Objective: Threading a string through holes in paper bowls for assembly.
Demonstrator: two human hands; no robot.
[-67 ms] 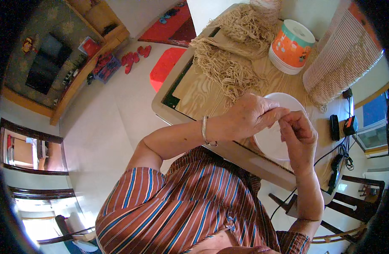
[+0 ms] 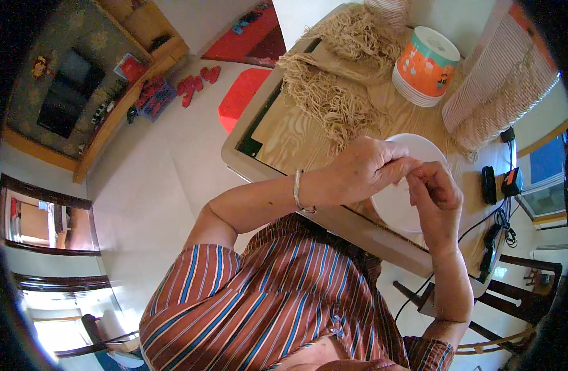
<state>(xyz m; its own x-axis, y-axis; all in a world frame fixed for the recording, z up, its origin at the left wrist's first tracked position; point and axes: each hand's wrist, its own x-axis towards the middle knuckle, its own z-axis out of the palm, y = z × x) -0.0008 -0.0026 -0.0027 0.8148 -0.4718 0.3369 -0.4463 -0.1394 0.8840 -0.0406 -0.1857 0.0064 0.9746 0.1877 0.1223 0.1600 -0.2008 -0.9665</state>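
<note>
My left hand (image 2: 372,168), with a silver bangle at its wrist, is closed in a pinch. Its fingertips meet those of my right hand (image 2: 438,193), which is pinched too. Whatever lies between the fingers is too small to make out. Directly below both hands stands a white round container (image 2: 395,213), partly covered by them; its contents cannot be made out. On the table (image 2: 284,136), just beyond my left hand, lies a loose heap of beige yarn (image 2: 333,99). Another beige yarn bundle (image 2: 361,37) sits farther back.
Stacked paper bowls (image 2: 425,68) in orange and teal stand at the back. Right of them leans a tall striped roll (image 2: 497,86) with strands over it. Black adapters (image 2: 512,182) and cables lie along the right edge. A red stool (image 2: 242,99) stands beyond the table's left side.
</note>
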